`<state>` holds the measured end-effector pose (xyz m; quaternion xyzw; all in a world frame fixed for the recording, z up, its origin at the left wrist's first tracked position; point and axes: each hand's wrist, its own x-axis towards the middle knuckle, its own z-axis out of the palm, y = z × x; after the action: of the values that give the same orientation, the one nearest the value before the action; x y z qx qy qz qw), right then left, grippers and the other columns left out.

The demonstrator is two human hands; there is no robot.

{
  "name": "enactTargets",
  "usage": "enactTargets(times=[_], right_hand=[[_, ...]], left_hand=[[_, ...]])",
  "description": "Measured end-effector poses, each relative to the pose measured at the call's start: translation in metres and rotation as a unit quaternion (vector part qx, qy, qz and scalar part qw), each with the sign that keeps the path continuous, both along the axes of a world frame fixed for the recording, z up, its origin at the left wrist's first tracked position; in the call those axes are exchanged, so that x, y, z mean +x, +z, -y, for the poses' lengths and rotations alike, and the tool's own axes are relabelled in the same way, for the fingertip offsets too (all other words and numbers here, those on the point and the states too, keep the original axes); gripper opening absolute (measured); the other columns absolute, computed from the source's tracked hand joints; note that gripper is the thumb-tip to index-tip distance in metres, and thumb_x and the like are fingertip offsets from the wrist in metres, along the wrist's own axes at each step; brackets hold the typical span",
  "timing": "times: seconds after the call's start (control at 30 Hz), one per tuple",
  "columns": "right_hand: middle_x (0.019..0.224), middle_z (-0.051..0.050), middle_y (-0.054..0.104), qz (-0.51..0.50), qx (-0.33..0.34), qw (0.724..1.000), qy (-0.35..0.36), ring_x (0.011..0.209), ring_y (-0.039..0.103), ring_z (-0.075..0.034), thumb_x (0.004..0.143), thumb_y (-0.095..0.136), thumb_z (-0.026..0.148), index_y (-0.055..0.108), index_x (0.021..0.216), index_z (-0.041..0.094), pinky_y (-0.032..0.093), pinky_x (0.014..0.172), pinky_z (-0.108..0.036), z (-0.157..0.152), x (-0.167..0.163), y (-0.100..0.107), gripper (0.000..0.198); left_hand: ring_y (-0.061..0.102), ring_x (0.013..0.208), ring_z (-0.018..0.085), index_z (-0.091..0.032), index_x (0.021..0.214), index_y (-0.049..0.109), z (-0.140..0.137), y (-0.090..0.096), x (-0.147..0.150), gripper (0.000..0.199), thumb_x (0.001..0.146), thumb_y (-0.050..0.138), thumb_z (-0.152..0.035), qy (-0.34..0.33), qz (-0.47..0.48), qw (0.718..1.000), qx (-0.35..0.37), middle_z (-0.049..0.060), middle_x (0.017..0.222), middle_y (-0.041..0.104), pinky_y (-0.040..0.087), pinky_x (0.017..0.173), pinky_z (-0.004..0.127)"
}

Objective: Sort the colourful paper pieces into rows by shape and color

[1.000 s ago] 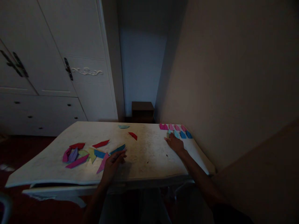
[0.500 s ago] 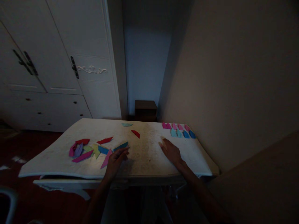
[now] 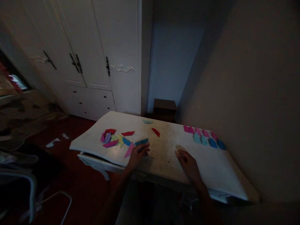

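My left hand rests at the table's near side with loosely bent fingers a little apart; nothing shows in them. Just beyond its fingers lies a dark blue folded paper piece, and a pink folded piece sits at its left. My right hand is bent, thumb and fingers together at a pale yellowish piece, which looks like folded paper; its outline is dim. Further left are red, magenta, purple and yellow folded pieces, some overlapping.
Pink, light blue and blue folded pieces stand in two rows along the wall side. A red piece and a mint piece lie at the table's far middle. A white wardrobe stands behind.
The view has turned left, so everything sits further right. My right hand's fingers have curled in, and more of the pale piece shows. My left hand stays beside the dark blue piece.
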<state>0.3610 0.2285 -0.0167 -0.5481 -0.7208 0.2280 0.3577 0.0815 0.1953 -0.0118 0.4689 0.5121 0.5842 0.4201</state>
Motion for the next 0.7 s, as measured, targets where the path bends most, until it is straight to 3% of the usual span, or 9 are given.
enactTargets(times=[0.3, 0.47, 0.6, 0.7], right_hand=[[0.108, -0.012, 0.070, -0.025, -0.025, 0.999, -0.015, 0.096, 0.066, -0.025, 0.082, 0.051, 0.055, 0.070, 0.102, 0.016, 0.051, 0.091, -0.041, 0.000, 0.002, 0.002, 0.048], [0.110, -0.012, 0.070, -0.007, -0.032, 0.999, -0.018, 0.101, 0.065, -0.026, 0.081, 0.051, 0.056, 0.070, 0.103, 0.016, 0.050, 0.093, -0.039, 0.001, 0.003, 0.002, 0.050], [0.111, -0.012, 0.070, 0.003, -0.040, 0.999, -0.024, 0.102, 0.065, -0.027, 0.079, 0.051, 0.057, 0.071, 0.103, 0.016, 0.049, 0.094, -0.041, 0.000, 0.005, 0.000, 0.052], [0.111, -0.012, 0.070, 0.006, -0.040, 0.999, -0.033, 0.102, 0.065, -0.027, 0.078, 0.051, 0.058, 0.071, 0.102, 0.016, 0.050, 0.093, -0.042, -0.002, 0.005, -0.001, 0.052]], left_hand=[[0.056, 0.056, 0.011, -0.014, 0.092, 0.070, 0.013, 0.002, -0.019, 0.032, 0.076, 0.066, -0.041, 0.008, 0.065, 0.998, 0.021, 0.005, 0.076, 0.068, 0.047, 0.057, 0.025], [0.048, 0.051, 0.010, -0.014, 0.092, 0.070, 0.028, 0.012, -0.082, 0.037, 0.074, 0.065, -0.046, 0.159, 0.023, 0.987, 0.028, -0.001, 0.057, 0.057, 0.038, 0.050, 0.022], [0.056, 0.069, 0.014, -0.016, 0.102, 0.069, 0.035, 0.023, -0.153, 0.041, 0.077, 0.060, -0.048, 0.267, -0.147, 0.951, 0.059, 0.005, 0.091, 0.065, 0.043, 0.062, 0.026], [0.055, 0.075, 0.018, -0.018, 0.103, 0.070, 0.034, 0.022, -0.194, 0.041, 0.078, 0.058, -0.048, 0.257, -0.375, 0.891, -0.013, 0.007, 0.090, 0.061, 0.044, 0.070, 0.029]])
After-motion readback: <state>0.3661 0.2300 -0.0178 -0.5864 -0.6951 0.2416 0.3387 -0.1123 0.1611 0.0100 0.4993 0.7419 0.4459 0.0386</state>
